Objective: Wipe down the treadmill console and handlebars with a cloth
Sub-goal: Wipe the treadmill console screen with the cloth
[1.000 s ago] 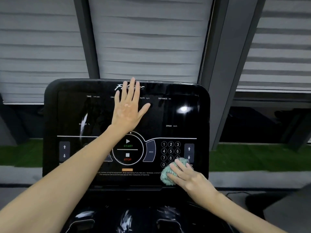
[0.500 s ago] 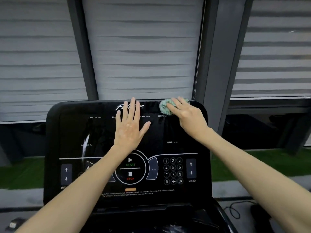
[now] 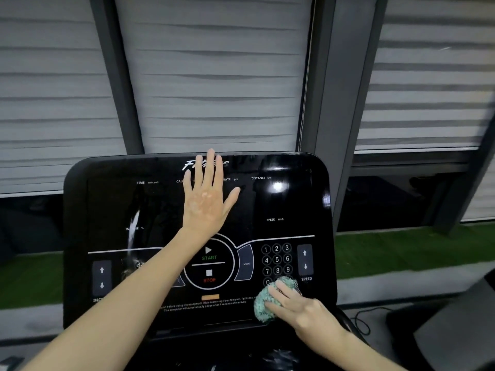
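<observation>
Nearest, the right hand [image 3: 302, 309] has its grip curled over the bunched cloth [image 3: 265, 306], pressing it to the console [image 3: 294, 204] at its lower right, below the keypad [image 3: 277, 259]. Console wiping is under way; unwiped areas and the handlebars likely come next. Farther up the console, the left hand [image 3: 206, 202] lies flat, grip open. No container shows.

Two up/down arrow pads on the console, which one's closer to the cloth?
The SPEED arrow pad, right of the number keypad: the cloth lies just below and left of it. The other arrow pad sits at the far left of the console.
</observation>
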`<state>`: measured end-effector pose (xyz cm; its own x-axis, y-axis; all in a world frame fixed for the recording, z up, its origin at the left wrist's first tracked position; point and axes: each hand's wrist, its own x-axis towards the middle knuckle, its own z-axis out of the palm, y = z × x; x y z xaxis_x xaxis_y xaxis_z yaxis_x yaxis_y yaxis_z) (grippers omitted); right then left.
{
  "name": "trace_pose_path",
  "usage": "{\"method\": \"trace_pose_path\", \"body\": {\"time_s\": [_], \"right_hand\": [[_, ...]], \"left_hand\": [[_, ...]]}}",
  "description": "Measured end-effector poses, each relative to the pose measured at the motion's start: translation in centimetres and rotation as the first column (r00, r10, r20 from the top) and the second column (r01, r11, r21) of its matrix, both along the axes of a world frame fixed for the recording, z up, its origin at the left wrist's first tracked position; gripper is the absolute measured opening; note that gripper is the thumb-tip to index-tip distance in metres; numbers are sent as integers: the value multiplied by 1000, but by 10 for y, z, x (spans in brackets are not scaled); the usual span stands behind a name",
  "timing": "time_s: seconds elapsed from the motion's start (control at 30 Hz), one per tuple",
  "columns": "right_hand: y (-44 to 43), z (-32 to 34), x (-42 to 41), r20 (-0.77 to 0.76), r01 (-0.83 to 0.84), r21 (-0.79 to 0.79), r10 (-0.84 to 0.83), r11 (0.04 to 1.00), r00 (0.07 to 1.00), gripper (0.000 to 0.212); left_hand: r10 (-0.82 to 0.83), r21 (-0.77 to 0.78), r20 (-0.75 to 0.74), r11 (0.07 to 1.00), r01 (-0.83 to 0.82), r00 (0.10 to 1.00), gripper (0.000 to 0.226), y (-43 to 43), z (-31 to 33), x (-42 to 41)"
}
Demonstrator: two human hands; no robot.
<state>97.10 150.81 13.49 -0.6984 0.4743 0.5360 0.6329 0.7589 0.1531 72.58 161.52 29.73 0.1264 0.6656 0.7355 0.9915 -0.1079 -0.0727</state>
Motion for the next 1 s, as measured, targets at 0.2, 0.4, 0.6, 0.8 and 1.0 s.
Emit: {"method": "trace_pose_path", "body": {"time_s": [0.2,0.4,0.6,0.8,1.0], "right_hand": [[34,74,-10,-30,48,153,-44,987,999,56],[100,176,-38,-226,275,239,-222,931,948,72],[114,195,-67,-302,350,183,-286,919,909,75],[63,81,-69,-325,221,178,-155,959,933,75],[8,3,-60,-198,77,-12,-78,997,977,74]], "left_hand": [[-37,4,4,999,37,999,76,0,1,-4],[-89,-2,-77,996,89,993,70,-2,6,-18],[-90,17,-125,996,93,988,63,-7,5,-32],[-122,9,-94,992,123,988,60,-15,-8,-45],[-128,20,-142,991,132,982,59,-16,-5,-54]]}}
